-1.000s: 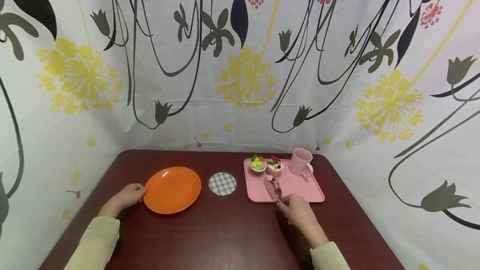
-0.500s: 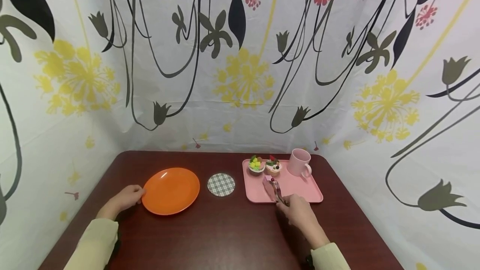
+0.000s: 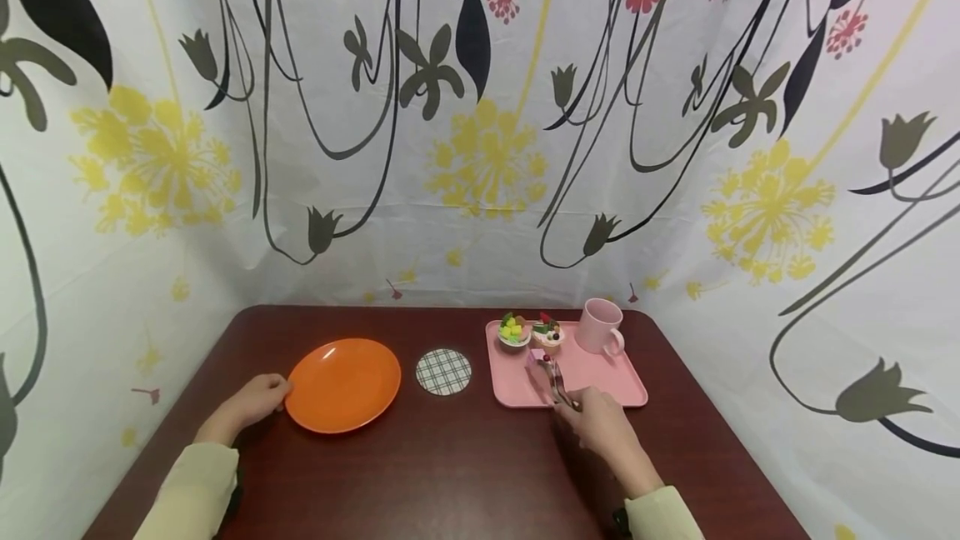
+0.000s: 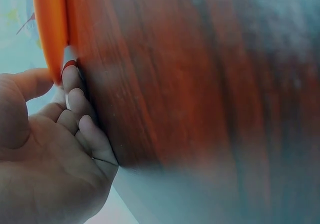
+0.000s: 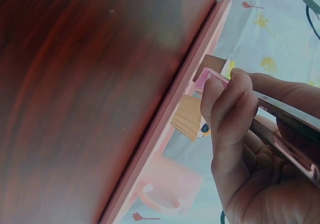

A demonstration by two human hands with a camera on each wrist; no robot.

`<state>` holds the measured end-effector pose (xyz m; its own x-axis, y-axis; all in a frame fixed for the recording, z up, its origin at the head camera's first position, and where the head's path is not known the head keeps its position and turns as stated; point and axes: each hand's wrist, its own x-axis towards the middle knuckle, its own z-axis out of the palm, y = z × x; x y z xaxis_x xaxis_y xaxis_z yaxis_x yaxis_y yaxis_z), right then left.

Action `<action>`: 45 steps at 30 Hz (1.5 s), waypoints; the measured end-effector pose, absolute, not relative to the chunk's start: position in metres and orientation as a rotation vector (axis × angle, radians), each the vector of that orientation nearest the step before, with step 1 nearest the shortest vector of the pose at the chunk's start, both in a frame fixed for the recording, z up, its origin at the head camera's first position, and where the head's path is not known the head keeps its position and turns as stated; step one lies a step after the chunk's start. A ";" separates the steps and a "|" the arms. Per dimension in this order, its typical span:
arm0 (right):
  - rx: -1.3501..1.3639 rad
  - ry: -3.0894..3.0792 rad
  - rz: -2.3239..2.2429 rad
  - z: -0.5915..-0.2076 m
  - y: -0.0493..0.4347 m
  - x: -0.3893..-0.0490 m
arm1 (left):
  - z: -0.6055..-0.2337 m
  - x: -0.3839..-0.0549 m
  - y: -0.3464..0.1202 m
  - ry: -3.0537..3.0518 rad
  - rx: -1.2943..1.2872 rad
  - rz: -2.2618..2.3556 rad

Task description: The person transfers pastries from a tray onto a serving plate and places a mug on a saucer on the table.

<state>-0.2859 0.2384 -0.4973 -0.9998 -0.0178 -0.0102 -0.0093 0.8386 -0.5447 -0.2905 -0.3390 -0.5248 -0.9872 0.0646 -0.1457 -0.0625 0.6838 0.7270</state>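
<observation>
My left hand [image 3: 257, 400] pinches the left rim of the orange plate [image 3: 345, 386]; in the left wrist view the thumb lies on one side of the rim [image 4: 49, 28] and the fingertips on the other. My right hand [image 3: 600, 425] holds metal tongs [image 3: 557, 383] over the front of the pink tray [image 3: 607, 390]. At the tongs' tips is a small pink cake piece [image 3: 536, 355] with a red berry-like topping. The right wrist view shows the curled fingers round the tongs [image 5: 280, 108], partly hiding the pink cake piece [image 5: 203, 78].
Behind the cake piece on the tray stand a fruit-topped cup [image 3: 513, 333] and a fruit tart [image 3: 548, 335]. A pink mug [image 3: 600, 327] occupies the tray's back right corner. Between plate and tray lies a round checked coaster [image 3: 443, 372]. Patterned cloth [image 3: 480, 257] hangs behind the dark table [image 3: 450, 473].
The head view shifts slightly. Both hands keep their places at the plate's rim and over the tray, and the tongs stay at the pink cake piece.
</observation>
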 end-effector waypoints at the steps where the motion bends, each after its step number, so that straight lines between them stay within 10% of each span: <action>1: -0.026 3.000 -0.891 -0.497 0.238 -0.286 | -0.525 -0.291 -0.339 2.737 -0.003 1.191; 45: -0.175 2.970 -0.996 -0.466 0.197 -0.281 | -0.528 -0.286 -0.340 2.709 -0.015 1.205</action>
<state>-0.2807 0.1970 -0.4660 -0.9938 -0.1067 0.0318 -0.1043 0.7922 -0.6012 -0.2858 -0.3400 -0.5279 -0.9844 0.0622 -0.1646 -0.0806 0.6720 0.7361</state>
